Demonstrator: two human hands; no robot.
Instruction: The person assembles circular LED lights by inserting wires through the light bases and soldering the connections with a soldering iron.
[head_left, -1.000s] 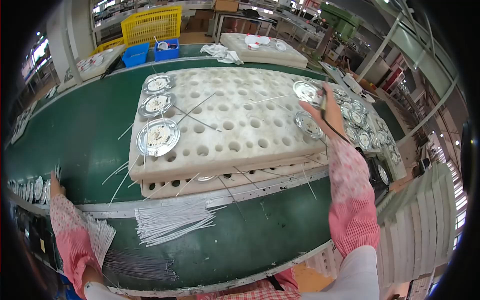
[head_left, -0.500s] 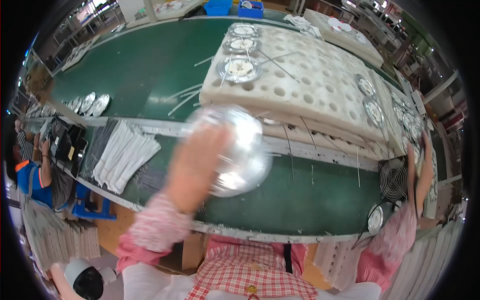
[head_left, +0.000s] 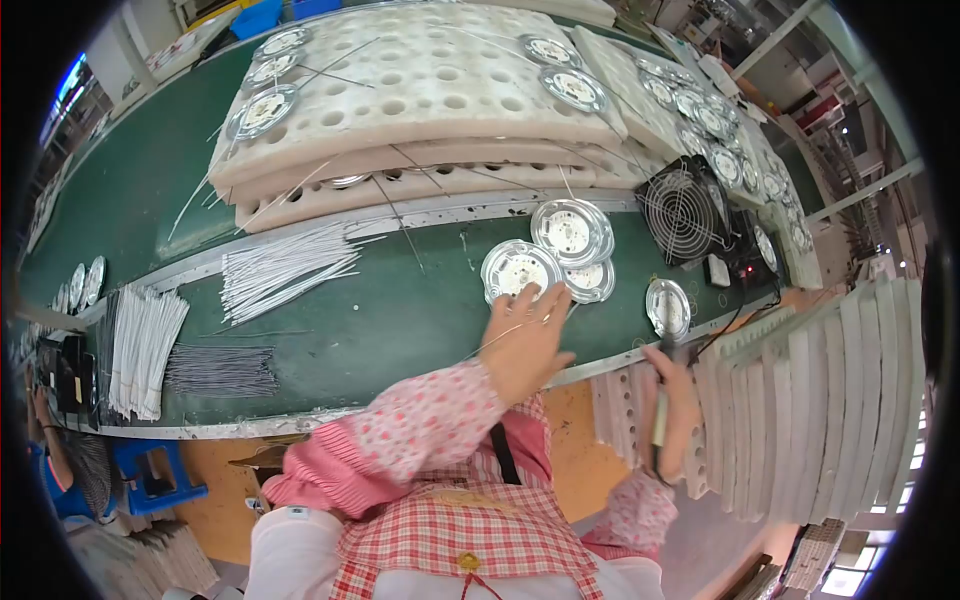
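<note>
Apparently right grip [head_left: 682,408] clasped a slim tool [head_left: 659,424], while left grip [head_left: 523,346], whether clenched or loose unclear, touched a metal disc [head_left: 521,270], where light, level pressure seemed best.

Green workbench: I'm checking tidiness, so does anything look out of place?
One thin dark wire slants across the grey metal rail, apart from the nearby pile of thin white strands, so may be stray.
</note>
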